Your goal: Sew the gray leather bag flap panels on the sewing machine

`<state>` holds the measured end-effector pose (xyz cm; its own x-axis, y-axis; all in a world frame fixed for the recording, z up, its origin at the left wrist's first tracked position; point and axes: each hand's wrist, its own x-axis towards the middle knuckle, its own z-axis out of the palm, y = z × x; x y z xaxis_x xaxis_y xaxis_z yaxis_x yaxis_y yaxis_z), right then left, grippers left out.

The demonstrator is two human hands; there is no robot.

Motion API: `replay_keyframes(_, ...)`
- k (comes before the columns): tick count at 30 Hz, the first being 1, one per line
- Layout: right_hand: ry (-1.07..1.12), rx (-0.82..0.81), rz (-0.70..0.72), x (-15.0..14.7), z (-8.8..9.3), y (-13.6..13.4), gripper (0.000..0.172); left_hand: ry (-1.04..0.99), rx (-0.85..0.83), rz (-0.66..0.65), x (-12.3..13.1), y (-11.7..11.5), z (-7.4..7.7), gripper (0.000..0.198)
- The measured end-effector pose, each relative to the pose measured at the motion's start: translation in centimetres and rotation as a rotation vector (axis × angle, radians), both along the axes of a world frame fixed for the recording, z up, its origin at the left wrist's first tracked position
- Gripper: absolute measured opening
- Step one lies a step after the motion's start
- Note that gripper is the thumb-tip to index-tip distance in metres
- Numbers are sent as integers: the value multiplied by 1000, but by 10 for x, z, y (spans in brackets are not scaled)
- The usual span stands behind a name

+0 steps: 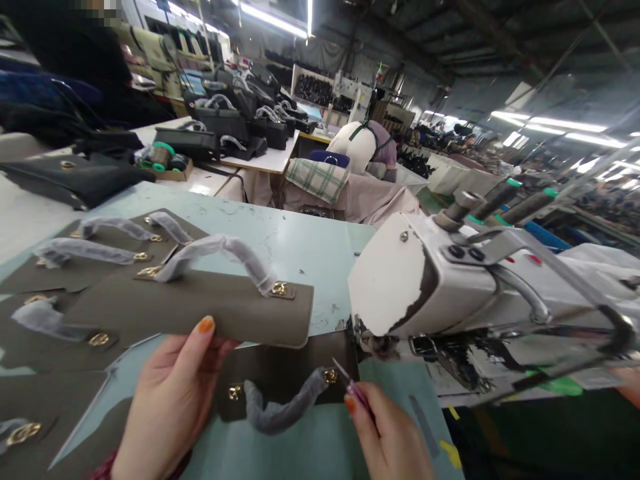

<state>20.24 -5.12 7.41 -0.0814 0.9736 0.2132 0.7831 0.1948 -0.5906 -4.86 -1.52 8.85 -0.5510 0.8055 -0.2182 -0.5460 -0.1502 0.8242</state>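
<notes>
My left hand point(173, 390) pinches the lower edge of a grey-brown bag flap point(260, 310), thumb on top, other fingers underneath. The flap carries a handle point(220, 250) wrapped in translucent film, fixed by gold-coloured metal fittings. Just below it lies a second bag flap point(280, 357) on the pale green tabletop, its wrapped handle point(287, 407) facing me. My right hand point(390, 430) is closed around a small pointed tool point(353, 383) with a purple-pink grip and metal tip. That tip is beside the second flap's right-hand fitting; whether they touch I cannot tell.
To the right stands a white industrial sewing machine point(400, 280) with thread cones behind. More flaps with wrapped handles point(90, 253) lie overlapping on the left. Dark bags point(220, 127) fill a table further back. A person in dark clothes point(65, 47) is at the upper left.
</notes>
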Motion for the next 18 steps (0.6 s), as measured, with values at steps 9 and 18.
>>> replay_keyframes(9, -264, -133, -224, 108, -73, -45, 46, -43, -121, 13, 17, -88, -2, 29)
replay_keyframes(18, -113, 71, -153, 83, -62, -37, 59, -24, -87, -90, 41, -113, 23, 32)
